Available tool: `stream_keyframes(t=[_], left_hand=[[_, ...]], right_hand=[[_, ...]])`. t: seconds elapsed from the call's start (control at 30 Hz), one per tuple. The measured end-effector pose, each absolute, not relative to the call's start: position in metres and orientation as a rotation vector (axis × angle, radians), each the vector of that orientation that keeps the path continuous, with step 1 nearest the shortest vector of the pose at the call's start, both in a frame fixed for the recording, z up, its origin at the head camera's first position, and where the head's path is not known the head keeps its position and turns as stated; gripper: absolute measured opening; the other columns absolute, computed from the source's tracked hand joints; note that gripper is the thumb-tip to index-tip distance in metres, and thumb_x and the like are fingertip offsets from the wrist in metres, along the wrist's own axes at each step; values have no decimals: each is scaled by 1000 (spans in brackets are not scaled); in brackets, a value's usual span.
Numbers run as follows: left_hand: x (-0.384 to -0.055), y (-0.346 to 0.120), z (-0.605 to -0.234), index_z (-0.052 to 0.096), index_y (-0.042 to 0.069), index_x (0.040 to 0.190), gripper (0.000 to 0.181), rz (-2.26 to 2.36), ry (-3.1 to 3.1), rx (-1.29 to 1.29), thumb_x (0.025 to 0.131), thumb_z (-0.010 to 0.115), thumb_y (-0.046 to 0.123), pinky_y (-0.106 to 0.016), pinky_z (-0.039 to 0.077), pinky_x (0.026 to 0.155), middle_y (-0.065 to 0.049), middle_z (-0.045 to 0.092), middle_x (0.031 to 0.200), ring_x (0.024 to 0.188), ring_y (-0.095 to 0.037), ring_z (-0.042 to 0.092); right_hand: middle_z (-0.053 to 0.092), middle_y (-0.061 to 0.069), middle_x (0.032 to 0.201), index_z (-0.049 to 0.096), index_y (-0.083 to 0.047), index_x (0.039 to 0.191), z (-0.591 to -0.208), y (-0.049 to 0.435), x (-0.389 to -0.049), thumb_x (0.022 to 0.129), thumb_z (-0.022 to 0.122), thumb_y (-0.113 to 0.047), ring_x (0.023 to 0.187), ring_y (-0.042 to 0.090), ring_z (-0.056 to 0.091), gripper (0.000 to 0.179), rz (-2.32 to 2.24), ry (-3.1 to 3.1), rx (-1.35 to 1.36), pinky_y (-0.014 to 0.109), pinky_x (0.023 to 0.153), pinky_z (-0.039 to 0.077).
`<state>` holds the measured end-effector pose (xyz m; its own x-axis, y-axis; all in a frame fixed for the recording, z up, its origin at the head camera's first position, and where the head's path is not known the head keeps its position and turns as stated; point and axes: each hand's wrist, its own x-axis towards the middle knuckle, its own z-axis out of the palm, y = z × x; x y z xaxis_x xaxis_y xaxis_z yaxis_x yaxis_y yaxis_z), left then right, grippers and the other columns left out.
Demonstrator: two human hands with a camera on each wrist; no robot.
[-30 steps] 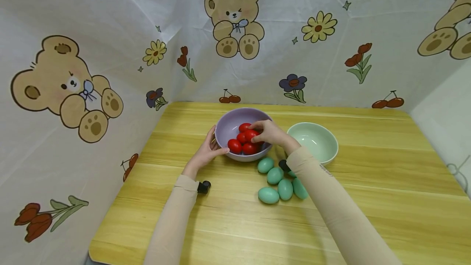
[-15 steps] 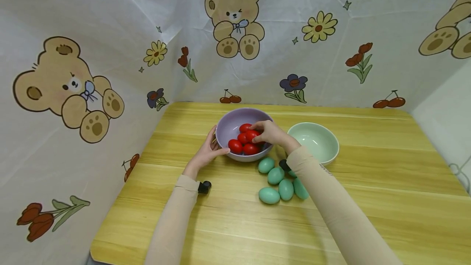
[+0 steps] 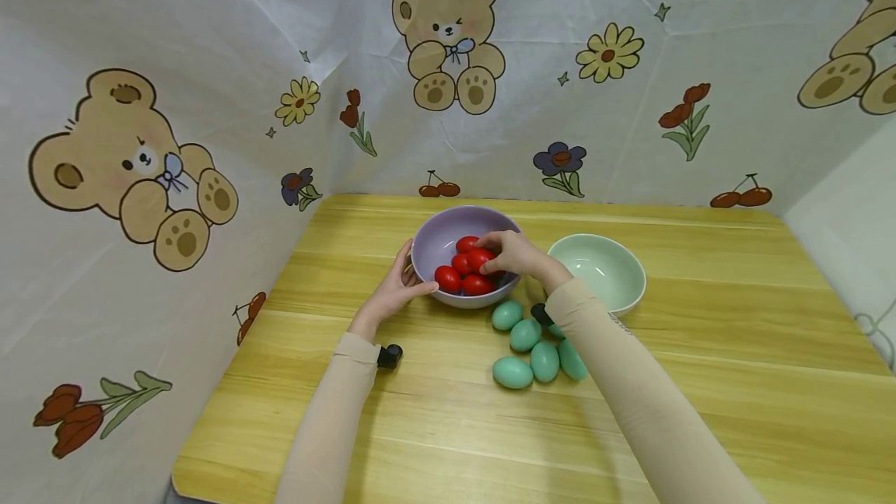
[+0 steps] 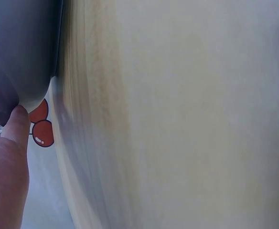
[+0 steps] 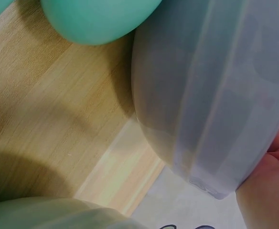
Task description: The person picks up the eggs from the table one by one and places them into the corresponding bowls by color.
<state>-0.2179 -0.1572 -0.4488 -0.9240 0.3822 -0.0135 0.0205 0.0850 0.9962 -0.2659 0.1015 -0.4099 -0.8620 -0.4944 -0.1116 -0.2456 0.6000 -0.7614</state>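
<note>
In the head view a purple bowl stands on the table with several red eggs inside. My left hand holds its left side, thumb at the front rim and fingers along the outer wall. In the left wrist view the thumb lies against the bowl. Reaching over the right rim, my right hand pinches the top red egg amid the others. The bowl's wall hides those fingertips in the right wrist view, where only part of the hand shows.
Several mint-green eggs lie on the wooden table in front of the purple bowl, some partly behind the right sleeve. A pale green bowl stands to the right, close to the right forearm. A bear-print cloth hangs behind.
</note>
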Motion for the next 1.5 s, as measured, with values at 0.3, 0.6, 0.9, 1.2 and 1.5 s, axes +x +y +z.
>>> stream_keyframes(t=[0.3, 0.6, 0.9, 1.2, 1.5], left_hand=[[-218, -157, -449, -4, 11, 149, 98, 1911, 2099, 403, 82, 68, 2, -37, 19, 109, -19, 5, 152, 137, -34, 10], [-219, -157, -449, -2, 12, 149, 98, 1905, 2102, 388, 82, 69, 5, -36, 20, 109, -16, 6, 152, 137, -32, 12], [-218, -158, -447, -3, 13, 149, 98, 1898, 2101, 368, 82, 69, 5, -35, 21, 108, -15, 6, 152, 137, -30, 12], [-217, -157, -446, -3, 13, 149, 98, 1897, 2102, 367, 83, 68, 3, -36, 21, 108, -17, 6, 152, 137, -32, 12], [-218, -157, -448, -4, 11, 149, 98, 1901, 2109, 376, 82, 67, 2, -37, 20, 109, -18, 4, 152, 137, -34, 11]], right_hand=[[55, 20, 122, 54, 4, 125, -409, 102, -264, 81, 67, -1, 112, 31, 50, 46, -1157, 2481, -608, 40, 96, 42], [55, 22, 122, 53, 6, 124, -410, 103, -266, 81, 66, 1, 113, 31, 50, 45, -1177, 2463, -572, 39, 94, 44], [55, 22, 121, 53, 7, 124, -409, 104, -266, 81, 67, 0, 111, 32, 51, 45, -1181, 2468, -582, 39, 95, 43], [55, 23, 121, 53, 9, 123, -411, 104, -267, 81, 67, 0, 110, 33, 51, 45, -1206, 2454, -588, 40, 95, 43], [55, 23, 121, 53, 9, 123, -411, 106, -267, 81, 68, -2, 111, 33, 51, 46, -1258, 2428, -584, 40, 95, 43]])
